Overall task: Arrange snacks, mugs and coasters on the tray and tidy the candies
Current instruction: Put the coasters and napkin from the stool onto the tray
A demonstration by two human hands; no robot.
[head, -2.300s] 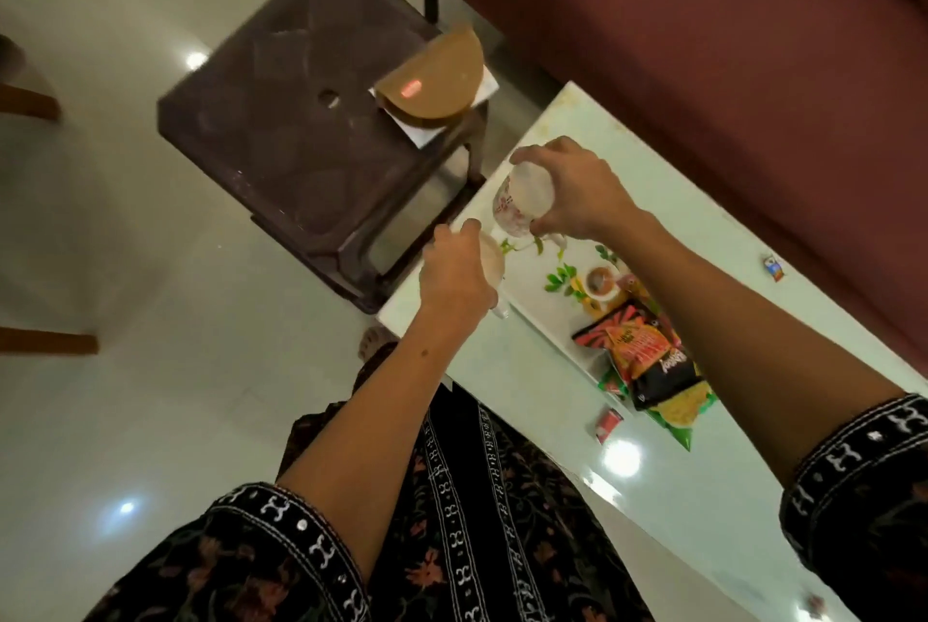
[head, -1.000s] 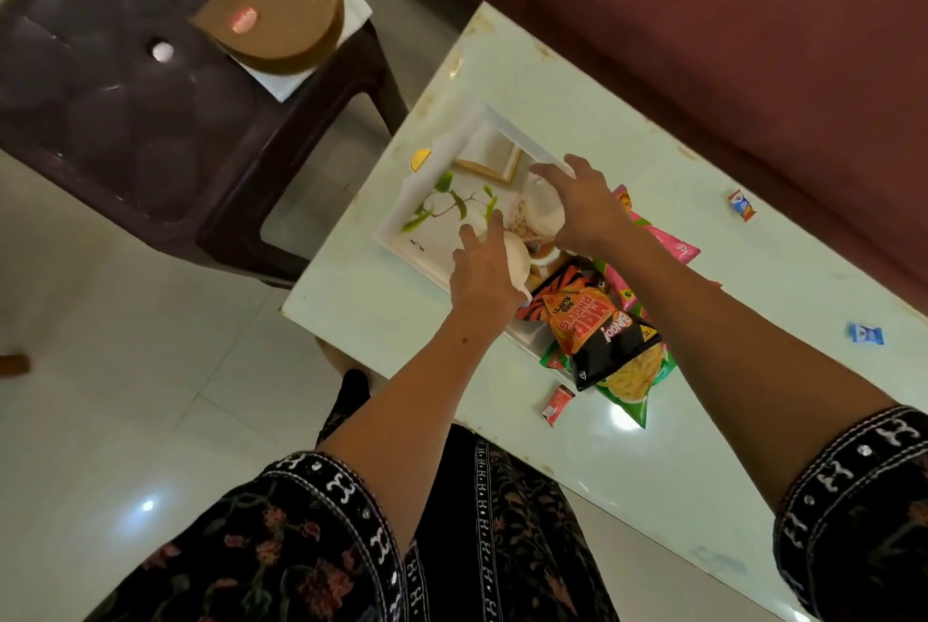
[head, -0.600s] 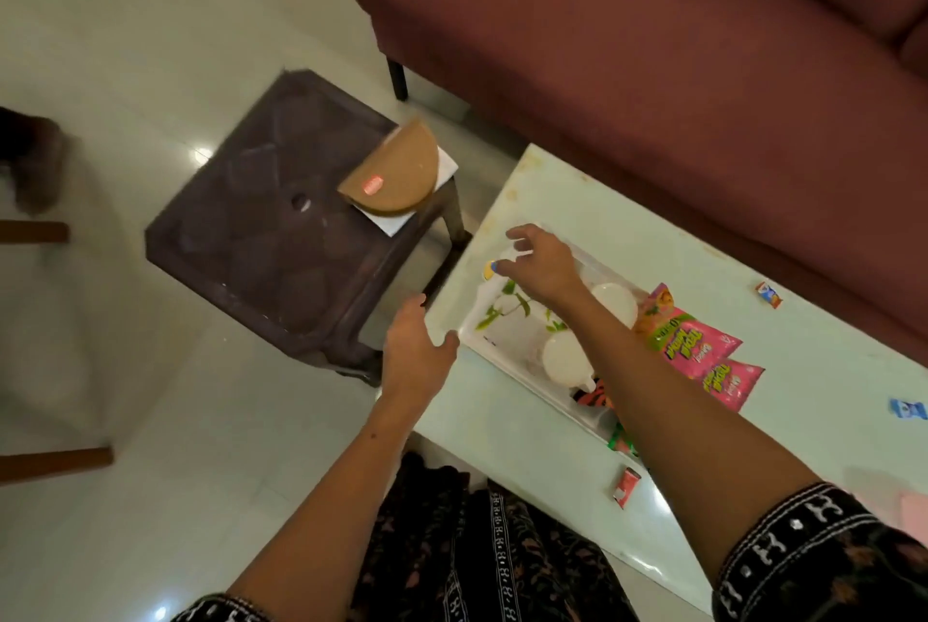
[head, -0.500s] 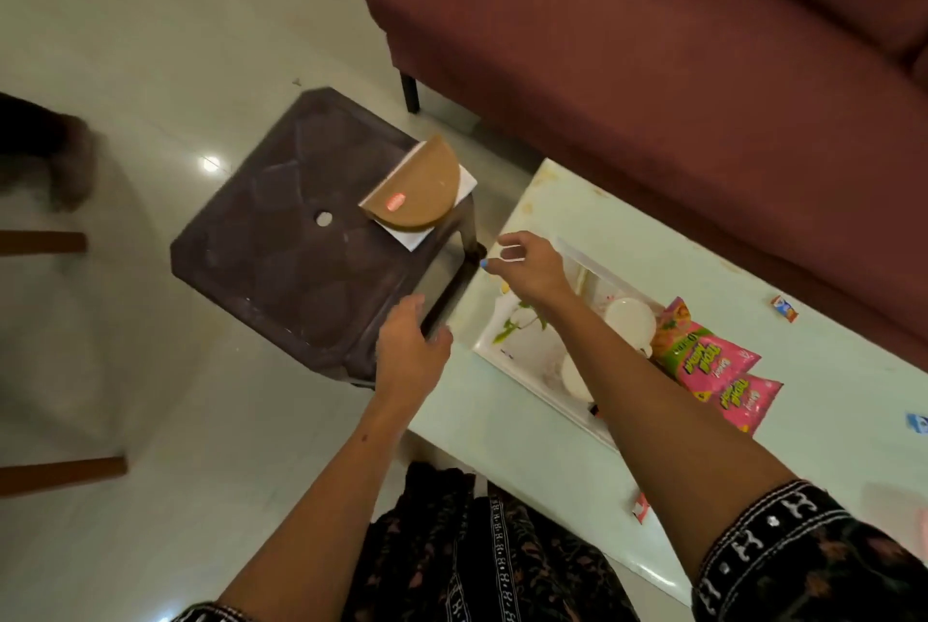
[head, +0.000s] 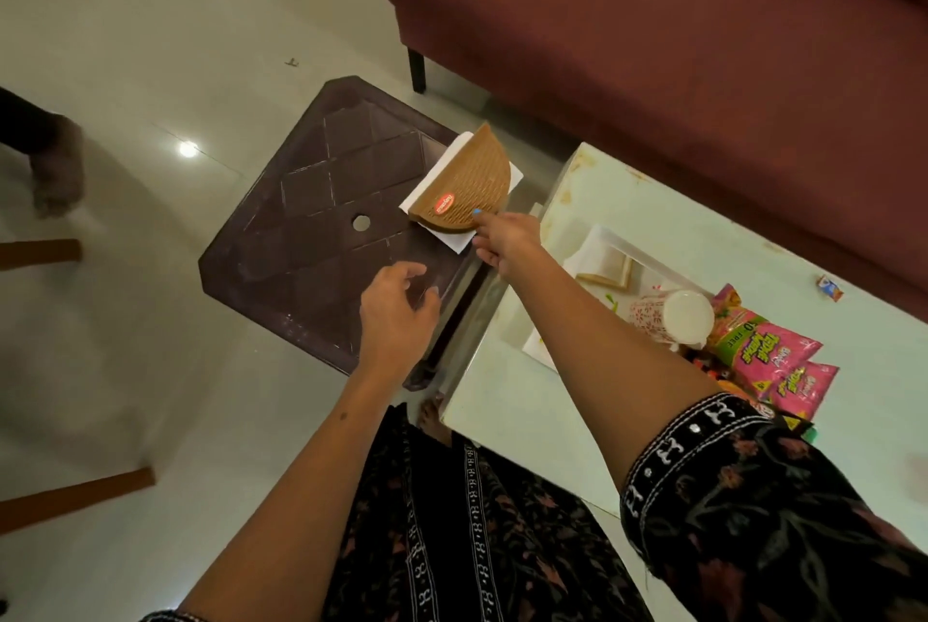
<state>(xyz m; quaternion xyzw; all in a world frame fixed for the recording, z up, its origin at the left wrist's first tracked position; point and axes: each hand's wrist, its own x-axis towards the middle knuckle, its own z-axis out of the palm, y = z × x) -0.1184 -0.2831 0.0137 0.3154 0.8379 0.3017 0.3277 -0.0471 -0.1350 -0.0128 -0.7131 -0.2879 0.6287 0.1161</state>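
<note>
While the right hand [head: 507, 240] reaches w/ loosely curled fingers, forefinger touching the brown ribbed half-round plastic coaster holder [head: 464, 189] on the dark stool's [head: 321, 240] corner, left hand [head: 396, 315] hovers spread; next: pinch & lift, probably.

Glossy floor [head: 150, 44]; plastic stool [head: 311, 229]; cloth sofa [head: 653, 44].

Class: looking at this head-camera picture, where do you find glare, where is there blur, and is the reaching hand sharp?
Head view: a bright lamp reflection glares off the glossy floor; the dark shape at the left edge is smeared by blur; the right hand touching the brown semicircular holder is fairly sharp; straight edges bow, suggesting wide-angle distortion.
</note>
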